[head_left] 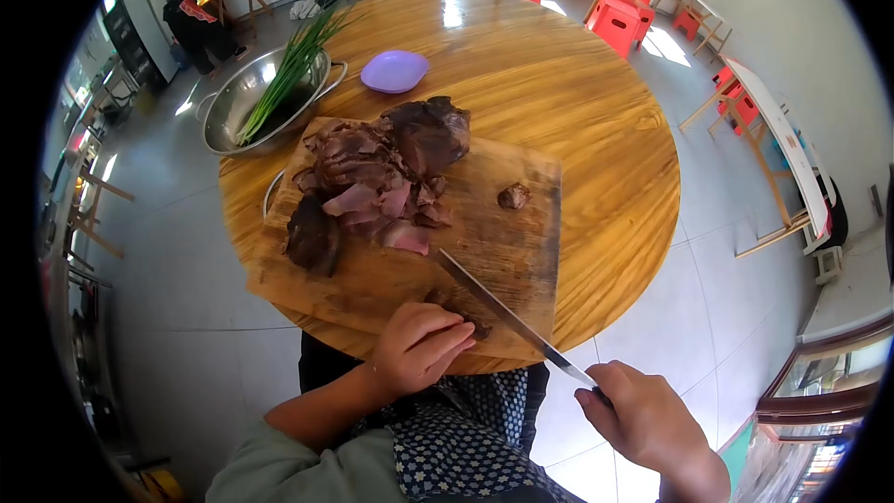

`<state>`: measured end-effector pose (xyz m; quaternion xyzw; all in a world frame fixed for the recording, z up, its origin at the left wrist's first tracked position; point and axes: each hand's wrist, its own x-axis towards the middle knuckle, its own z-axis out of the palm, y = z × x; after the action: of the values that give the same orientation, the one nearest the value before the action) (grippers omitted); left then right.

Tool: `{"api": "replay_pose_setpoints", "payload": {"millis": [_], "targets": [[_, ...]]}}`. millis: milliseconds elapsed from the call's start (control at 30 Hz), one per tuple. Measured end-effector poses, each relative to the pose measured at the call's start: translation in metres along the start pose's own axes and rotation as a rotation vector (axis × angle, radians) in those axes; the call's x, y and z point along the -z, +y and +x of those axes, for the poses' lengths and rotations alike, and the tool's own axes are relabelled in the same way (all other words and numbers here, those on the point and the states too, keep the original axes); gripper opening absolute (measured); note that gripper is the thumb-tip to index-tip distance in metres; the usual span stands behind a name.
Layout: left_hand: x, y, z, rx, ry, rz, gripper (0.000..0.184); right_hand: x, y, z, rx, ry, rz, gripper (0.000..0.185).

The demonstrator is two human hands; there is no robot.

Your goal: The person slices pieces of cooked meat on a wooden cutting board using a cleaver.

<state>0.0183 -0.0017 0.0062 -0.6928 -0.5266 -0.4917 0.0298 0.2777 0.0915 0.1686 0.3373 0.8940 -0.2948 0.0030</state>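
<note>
My right hand [647, 414] is wrapped round the dark handle of a long knife [498, 305]. Its blade slants up and left over the wooden cutting board [507, 256]. Near the board's front edge, my left hand [421, 346] presses with bent fingers on a small dark piece of meat [478, 327], mostly hidden under the fingertips. Beyond the hands lies a heap of sliced dark cooked meat [358, 168], with a larger uncut chunk [428, 135] at its back right. One small lump of meat [513, 196] sits apart on the right of the board.
The board rests on a round wooden table [615, 177]. Behind it stand a steel colander [221, 121] holding green scallions [293, 74] and a purple plate [395, 72]. Red stools [615, 23] and side tables line the room. A person [191, 9] stands at the back left.
</note>
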Motion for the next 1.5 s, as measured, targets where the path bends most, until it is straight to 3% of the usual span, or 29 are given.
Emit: {"api": "replay_pose_setpoints", "payload": {"millis": [600,700,900,967,1100,1500], "targets": [[-0.001,-0.008,-0.004,0.0,-0.025,0.024,0.025,0.011,-0.015,0.02,0.03,-0.238,-0.129,0.015],[0.002,-0.007,-0.005,-0.015,-0.049,0.063,0.023,0.01,-0.012,0.018,0.006,-0.362,-0.042,0.031],[0.001,-0.009,-0.012,-0.004,-0.076,0.061,0.022,0.012,-0.016,0.031,0.022,-0.406,-0.112,0.016],[0.003,-0.007,-0.008,0.012,-0.093,0.065,0.021,0.016,-0.01,0.033,-0.036,-0.509,0.105,0.028],[0.002,-0.012,-0.015,-0.003,-0.081,0.056,0.022,0.019,-0.006,0.029,-0.19,-0.532,0.104,0.028],[0.005,-0.014,-0.005,0.032,-0.064,-0.091,0.022,0.016,-0.023,0.057,-0.149,-0.636,0.028,0.028]]}}
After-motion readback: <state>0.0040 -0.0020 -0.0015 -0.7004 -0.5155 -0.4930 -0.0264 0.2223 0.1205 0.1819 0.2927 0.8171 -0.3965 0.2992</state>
